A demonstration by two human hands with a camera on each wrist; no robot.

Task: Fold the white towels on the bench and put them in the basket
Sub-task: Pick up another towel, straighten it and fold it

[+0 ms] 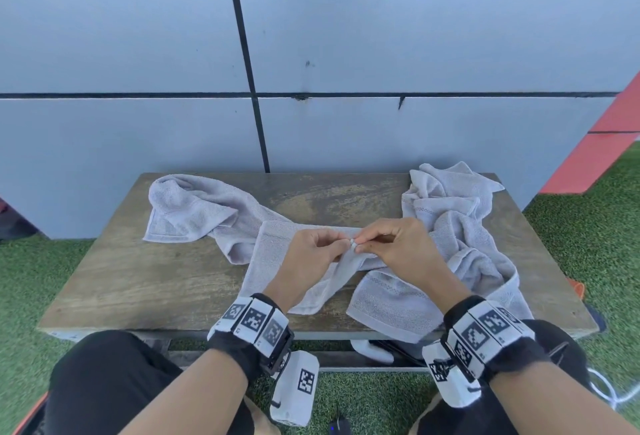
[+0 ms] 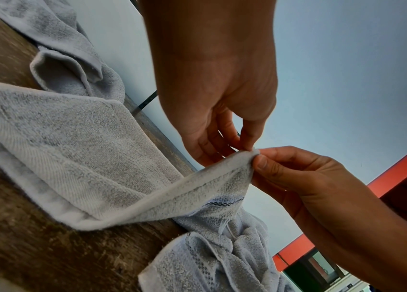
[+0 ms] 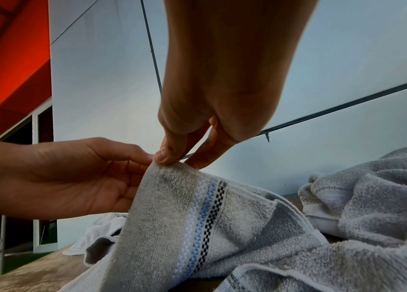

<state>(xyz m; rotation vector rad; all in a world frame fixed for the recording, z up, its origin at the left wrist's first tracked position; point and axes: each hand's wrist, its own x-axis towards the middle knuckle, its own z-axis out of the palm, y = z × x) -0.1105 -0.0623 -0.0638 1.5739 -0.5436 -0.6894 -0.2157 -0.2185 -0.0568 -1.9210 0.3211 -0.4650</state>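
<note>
Several white-grey towels lie crumpled on the wooden bench (image 1: 138,279). One towel (image 1: 273,261) runs across the middle, and its corner (image 1: 352,244) is lifted off the wood. My left hand (image 1: 346,246) and right hand (image 1: 360,245) meet at that corner, and both pinch it between thumb and fingertips. The left wrist view shows the left hand (image 2: 243,147) above the corner (image 2: 247,158) and the right hand (image 2: 260,161) beside it. A blue and black checked stripe (image 3: 205,217) runs down the towel below my right hand (image 3: 175,160). No basket is in view.
Another towel (image 1: 194,206) is bunched at the bench's back left, and a heap (image 1: 450,206) at the back right trails to the front right edge (image 1: 391,310). A grey panelled wall (image 1: 346,123) stands right behind the bench. Green turf (image 1: 34,279) surrounds it. My knees (image 1: 114,382) are at the front edge.
</note>
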